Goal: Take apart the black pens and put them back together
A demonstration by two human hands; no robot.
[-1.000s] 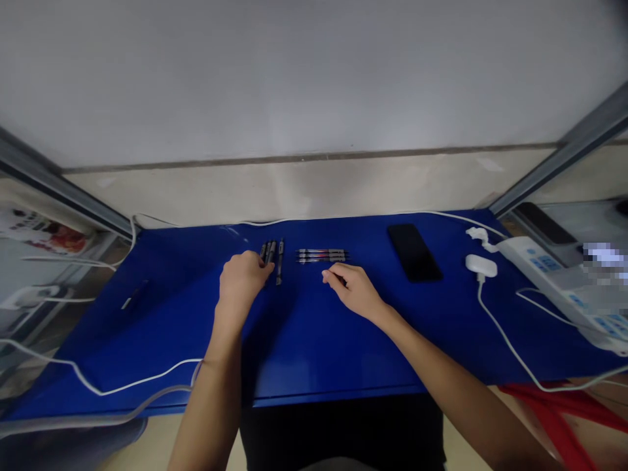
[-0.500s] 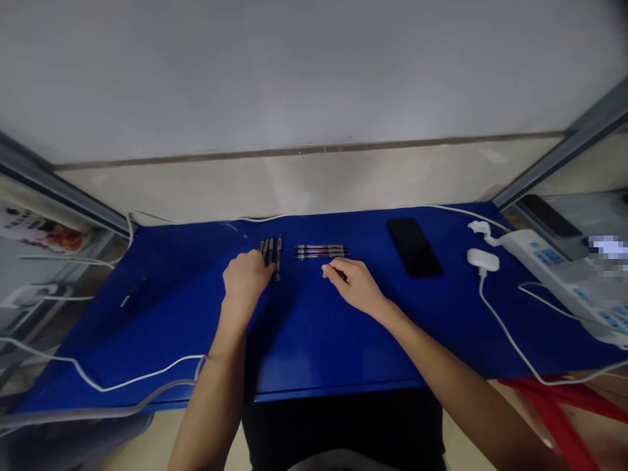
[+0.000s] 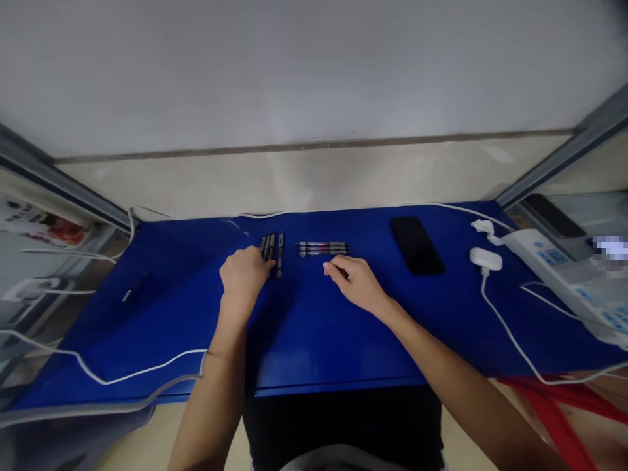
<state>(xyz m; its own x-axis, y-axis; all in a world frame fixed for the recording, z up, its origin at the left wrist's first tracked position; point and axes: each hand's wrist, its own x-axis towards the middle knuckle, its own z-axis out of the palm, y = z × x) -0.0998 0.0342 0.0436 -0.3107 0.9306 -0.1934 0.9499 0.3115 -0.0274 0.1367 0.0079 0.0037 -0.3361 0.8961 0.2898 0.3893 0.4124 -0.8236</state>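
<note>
Several dark pens (image 3: 267, 244) lie side by side, pointing away from me, left of the middle of the blue table. My left hand (image 3: 241, 273) is closed over their near ends, thumb on their right side; its other fingers are mostly hidden. Just right of the thumb lies a single dark pen (image 3: 280, 254), roughly parallel with the group. Farther right, several clear-barrelled pens (image 3: 321, 248) with dark grips lie crosswise in a neat stack of rows. Below their right end rests my right hand (image 3: 356, 282), fingers curled and thumb pressed to them; anything inside is hidden.
A black phone (image 3: 417, 245) lies to the right on the blue table (image 3: 338, 347). Beyond it are a white earbud case (image 3: 485, 259) on a cable and a white power strip (image 3: 564, 281). A small dark object (image 3: 135, 288) and white cables (image 3: 142, 378) are at left.
My left hand has shifted slightly left, its thumb drawing away from the single pen, which now lies a little straighter. My right hand stays nearly still. The view has shifted slightly.
</note>
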